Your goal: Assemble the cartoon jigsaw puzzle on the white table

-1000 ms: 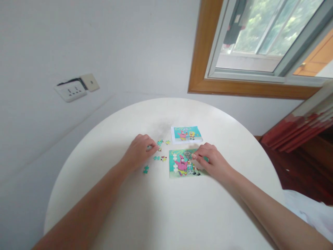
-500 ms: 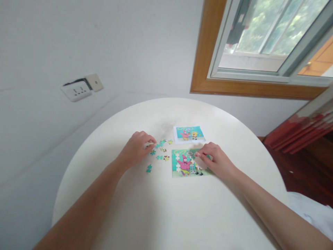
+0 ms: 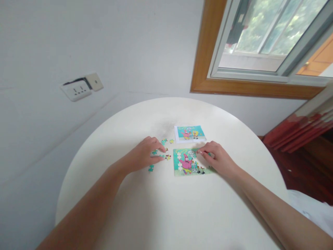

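A partly filled jigsaw puzzle (image 3: 186,164) with cartoon figures lies flat on the white table, white gaps showing among its pieces. My right hand (image 3: 217,158) rests over its right side, thumb and fingers pinched at the upper part; whatever they hold is too small to make out. To the left, my left hand (image 3: 144,154) reaches over the loose puzzle pieces, thumb and forefinger apart around a yellow-and-brown piece (image 3: 168,157). A teal piece (image 3: 151,168) lies below that hand, and a yellow piece (image 3: 171,141) lies beyond its fingertips. The hand covers some other pieces.
Behind the puzzle lies a printed picture card (image 3: 191,134) with the same cartoon scene. The round white table (image 3: 171,215) stands against a wall with a socket (image 3: 77,91). A wood-framed window (image 3: 249,86) is at the upper right, beside a red curtain (image 3: 288,133).
My left hand has moved right and slightly toward me over the loose pieces, its thumb and forefinger spreading apart. My right hand stays pinched over the puzzle, nearly still.
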### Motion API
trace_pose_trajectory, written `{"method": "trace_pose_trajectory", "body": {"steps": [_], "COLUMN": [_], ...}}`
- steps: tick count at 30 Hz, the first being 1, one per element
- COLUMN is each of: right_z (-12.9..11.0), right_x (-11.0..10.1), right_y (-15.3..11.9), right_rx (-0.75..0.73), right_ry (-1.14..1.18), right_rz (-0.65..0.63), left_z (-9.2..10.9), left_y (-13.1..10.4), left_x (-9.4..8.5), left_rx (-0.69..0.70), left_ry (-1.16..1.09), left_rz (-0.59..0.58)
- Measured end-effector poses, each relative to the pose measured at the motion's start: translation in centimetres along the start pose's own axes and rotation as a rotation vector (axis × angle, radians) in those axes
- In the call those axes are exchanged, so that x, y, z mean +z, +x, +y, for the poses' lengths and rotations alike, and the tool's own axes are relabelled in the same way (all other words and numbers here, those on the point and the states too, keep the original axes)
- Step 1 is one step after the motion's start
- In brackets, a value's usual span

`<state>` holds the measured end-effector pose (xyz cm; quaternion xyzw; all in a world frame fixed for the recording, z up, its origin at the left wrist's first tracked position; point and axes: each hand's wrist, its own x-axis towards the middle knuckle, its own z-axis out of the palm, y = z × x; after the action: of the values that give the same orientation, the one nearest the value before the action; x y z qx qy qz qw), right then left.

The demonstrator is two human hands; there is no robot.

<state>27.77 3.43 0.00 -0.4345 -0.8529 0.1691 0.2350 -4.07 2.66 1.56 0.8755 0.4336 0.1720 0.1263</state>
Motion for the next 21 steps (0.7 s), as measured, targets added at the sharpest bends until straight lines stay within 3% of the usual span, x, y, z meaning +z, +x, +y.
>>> {"method": "trace_pose_trajectory", "body": {"steps": [7,14,18,21], "right_z": [-0.2,-0.2,-1.8,-4.1], "right_x": [-0.1,-0.1,0.8,2.1], "right_y": [0.0,0.0,0.9,2.2], "right_rx": [0.014,-0.004,-0.081,-0.106], "right_ry": [0.003,0.011,0.035,-0.036], "right_rz": [-0.001,0.023,0.022,-0.076], "left_z": [1.0,1.2,1.0,0.6], "left_y": [0.3,0.3,0.4,0.4], "left_x": [1.3,1.4,1.4,1.7], "left_rx": [0.003,0.035,0.030,0.032], "left_ry": [0.052,0.059,0.054,0.050], "left_rz": [0.011,0.020,0.011,0.026]}}
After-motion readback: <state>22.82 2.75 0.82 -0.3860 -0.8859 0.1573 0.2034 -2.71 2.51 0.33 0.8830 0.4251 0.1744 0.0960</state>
